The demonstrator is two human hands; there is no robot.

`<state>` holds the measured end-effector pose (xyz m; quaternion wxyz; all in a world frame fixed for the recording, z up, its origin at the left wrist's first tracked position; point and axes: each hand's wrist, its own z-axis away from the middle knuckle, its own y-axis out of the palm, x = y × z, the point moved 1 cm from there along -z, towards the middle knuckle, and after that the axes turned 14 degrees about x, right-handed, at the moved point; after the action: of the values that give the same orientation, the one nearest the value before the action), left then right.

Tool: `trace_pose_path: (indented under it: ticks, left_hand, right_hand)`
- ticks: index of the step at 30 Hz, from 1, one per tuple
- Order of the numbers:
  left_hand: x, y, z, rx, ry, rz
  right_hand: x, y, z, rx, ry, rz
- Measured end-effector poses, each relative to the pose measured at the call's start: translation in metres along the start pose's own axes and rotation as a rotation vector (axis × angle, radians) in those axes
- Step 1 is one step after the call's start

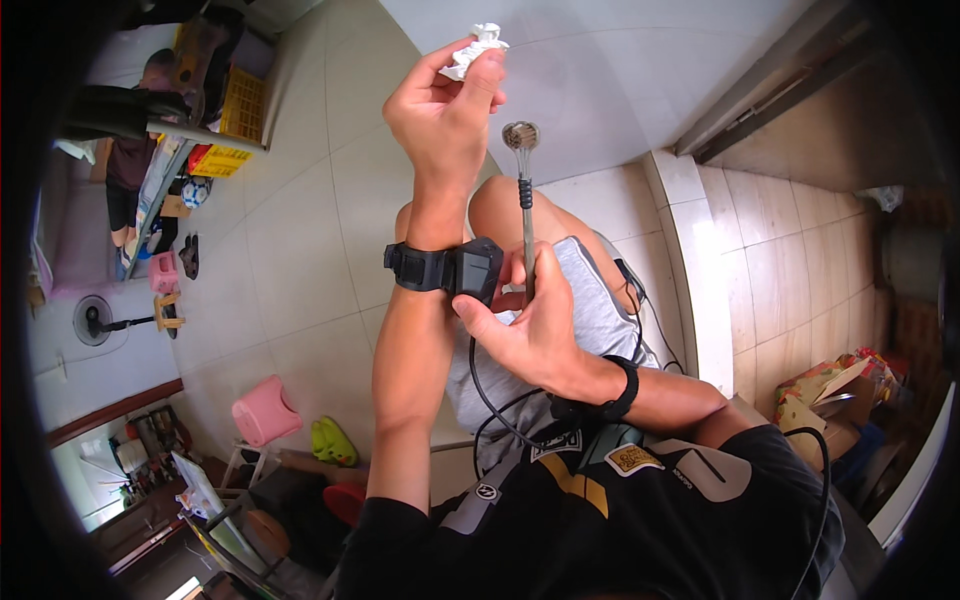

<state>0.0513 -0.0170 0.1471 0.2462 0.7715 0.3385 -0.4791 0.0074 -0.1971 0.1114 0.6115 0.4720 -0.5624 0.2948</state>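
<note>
- Evidently, the left hand (442, 125) pinches a crumpled white tissue (477, 54) (thumb against fingers), held out beyond the knees.
- The right hand (535, 335) curls around a slender silver metal rod with a round head (528, 225), beside the black strapped wrist device (478, 272).

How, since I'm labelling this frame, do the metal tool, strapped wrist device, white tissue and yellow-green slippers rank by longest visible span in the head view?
1. Wire-headed metal tool
2. Black strapped wrist device
3. Crumpled white tissue and yellow-green slippers: too alike to rank.
</note>
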Motion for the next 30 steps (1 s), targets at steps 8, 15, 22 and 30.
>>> trace_pose_path:
  ticks: [8,15,22,30]
  left_hand:
    - [0.019,-0.002,0.006,-0.023,0.031,-0.077]
    - [0.022,-0.006,-0.001,0.208,0.403,-0.678]
    - [0.018,-0.005,-0.008,0.333,0.596,-0.946]
    - [0.011,0.001,-0.011,0.154,0.516,-0.788]
  right_hand:
    - [0.000,0.000,0.000,0.008,0.062,0.046]
    - [-0.007,-0.002,0.004,0.023,0.058,0.055]
    - [-0.017,0.002,-0.001,-0.053,0.066,-0.007]
    - [-0.027,-0.001,0.000,-0.082,0.126,-0.043]
